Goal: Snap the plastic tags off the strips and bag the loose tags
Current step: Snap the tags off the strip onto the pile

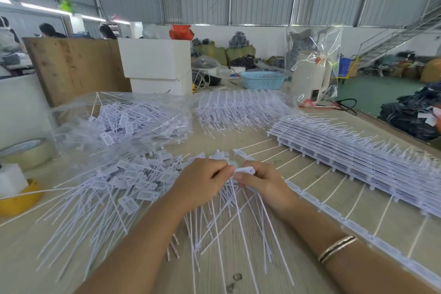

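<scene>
White plastic tags [243,170] sat pinched between both hands at the middle of the wooden table [238,258], their long thin tails fanning down toward the person. The left hand [202,180] had its fingers curled round a gathered bunch of tag heads, thumb pressed on top; the right hand [259,180] pinched a single flat head between thumb and fingertips, just beside the left thumb. Holding them that close together probably gave the short leverage needed to twist one tag free of its strip.

A spent strip [334,212] lay just right of the right wrist, running toward the table's near edge, so the bare runner was likely dropped where the hand let go. Loose tags [124,188] were heaped left of the left hand, within easy sweep of the clear bag [119,119] behind them. That bag lay on its side with its mouth toward the heap, already part filled with tags. A second clear wrap [241,107] farther back held full strips, and an unwrapped stack of strips [358,153] waited on the right, near the working hand. Beyond, a blue basket [262,80] stood on the far bench; its contents could not be made out. A roll of tape [23,153] rested at the left edge.
</scene>
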The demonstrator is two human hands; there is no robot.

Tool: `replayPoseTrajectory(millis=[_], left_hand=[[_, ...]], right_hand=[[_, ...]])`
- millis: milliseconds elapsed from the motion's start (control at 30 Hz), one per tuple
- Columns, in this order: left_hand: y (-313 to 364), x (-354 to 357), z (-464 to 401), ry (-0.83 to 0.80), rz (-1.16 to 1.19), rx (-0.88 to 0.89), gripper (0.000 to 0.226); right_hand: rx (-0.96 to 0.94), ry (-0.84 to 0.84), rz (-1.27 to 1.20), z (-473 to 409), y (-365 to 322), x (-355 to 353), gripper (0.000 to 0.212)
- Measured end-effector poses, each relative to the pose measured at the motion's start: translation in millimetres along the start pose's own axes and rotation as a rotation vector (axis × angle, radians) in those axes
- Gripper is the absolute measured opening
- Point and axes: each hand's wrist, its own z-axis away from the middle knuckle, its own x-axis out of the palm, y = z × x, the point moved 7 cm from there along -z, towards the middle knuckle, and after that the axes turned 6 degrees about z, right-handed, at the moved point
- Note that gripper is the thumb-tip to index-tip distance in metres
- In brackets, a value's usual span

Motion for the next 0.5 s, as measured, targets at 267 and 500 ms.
replayPoseTrajectory(millis=[267,500], left_hand=[[-3,7,2,-0.071,0.168,0.004,0.040],[-9,11,0,-0.062,0.400,-0.113,0.031]], right_hand=[[0.035,-0.081,-0.027,3,-1,7,0.020],[-0.074,-0.015,-0.119,1,-10,6,0.036]])
